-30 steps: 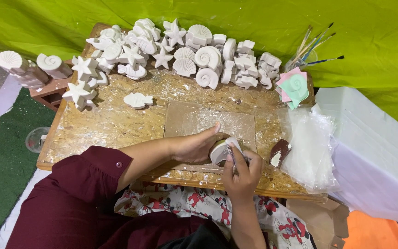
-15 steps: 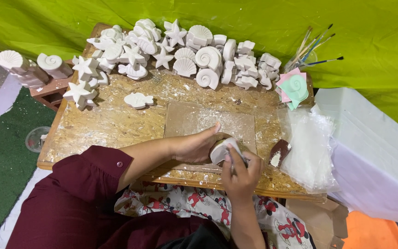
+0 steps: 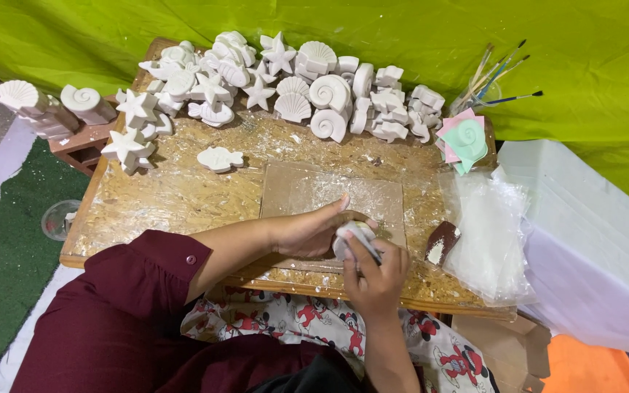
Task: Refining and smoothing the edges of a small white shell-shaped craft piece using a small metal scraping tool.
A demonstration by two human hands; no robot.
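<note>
Resting between left hand point(image 3: 307, 233) and right hand point(image 3: 376, 273): white plaster piece point(image 3: 353, 234).

The left hand point(image 3: 307, 231) cups a small white plaster piece point(image 3: 351, 236) while the right hand point(image 3: 376, 273) presses a thin tool against it. Just beyond the fingers point(image 3: 343, 204) lies a cardboard sheet point(image 3: 307, 189) on the bench point(image 3: 176, 196); farther off, white plaster shells and stars point(image 3: 293, 80) are heaped.

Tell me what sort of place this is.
Most likely a craft stall or small workshop for plaster figures. White cast shells and starfish are heaped on a dusty chipboard table, paintbrushes stand in a jar, and both hands work on one small white piece.
</note>
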